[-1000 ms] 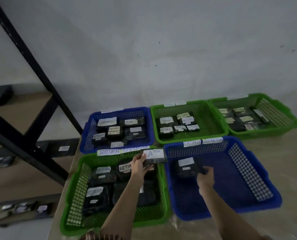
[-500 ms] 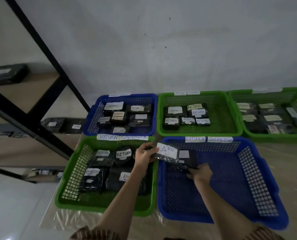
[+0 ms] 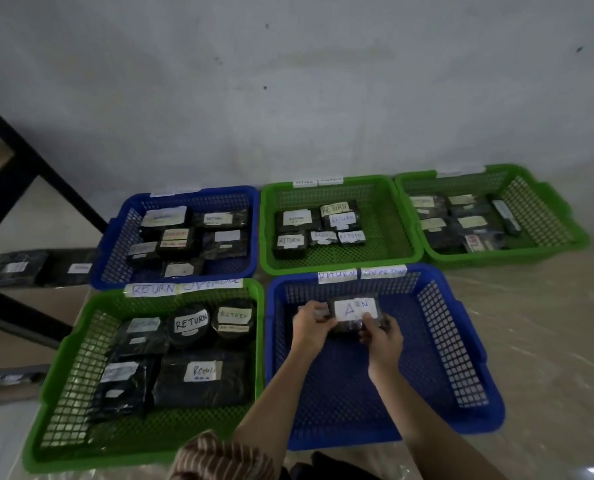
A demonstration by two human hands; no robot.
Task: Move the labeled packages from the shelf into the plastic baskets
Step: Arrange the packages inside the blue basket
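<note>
A black labelled package (image 3: 355, 315) is held by both hands inside the near blue basket (image 3: 461, 358).

Left of that basket, black packages are seen on the shelf (image 3: 36, 268), and a near green basket (image 3: 63, 393) is filled with packages marked "RETURN". Within the blue basket, toward its far wall, the package's left end is gripped by the curled fingers of the left hand (image 3: 311, 327), and its near right edge is pinched by the right hand (image 3: 382, 336).

A black wrapped package (image 3: 355, 315) with a blurred white label lies flat, seemingly low inside the near blue basket (image 3: 461, 358).
</note>
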